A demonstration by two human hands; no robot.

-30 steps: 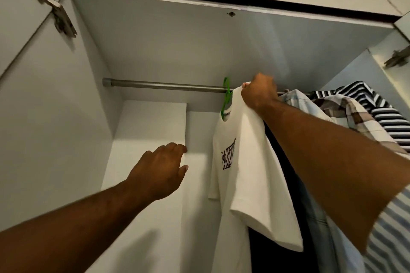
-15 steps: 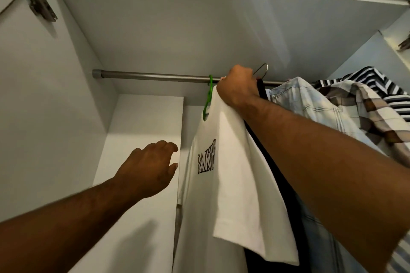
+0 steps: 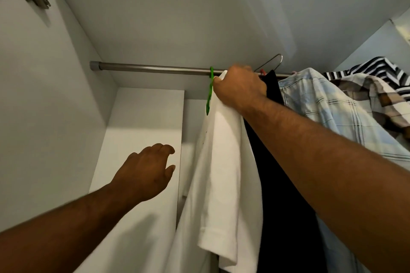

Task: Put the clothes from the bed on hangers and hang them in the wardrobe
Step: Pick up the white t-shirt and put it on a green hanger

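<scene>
The right grip (image 3: 239, 88) clutches the shoulder of the white T-shirt (image 3: 221, 173) on its green hanger (image 3: 209, 95), hooked over the rail (image 3: 155, 69). The left grip (image 3: 146, 173) hovers loose and empty, left of the shirt.

Dim, greyish light in the wardrobe (image 3: 44, 117) — brighter white panel (image 3: 144, 122), soft shadows, wide-angle bowing at edges

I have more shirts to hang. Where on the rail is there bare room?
The steel rail is bare from its left end to the green plastic hanger holding the white T-shirt. Right of it is crowded: black garment, pale blue checked shirt, striped shirt.
</scene>
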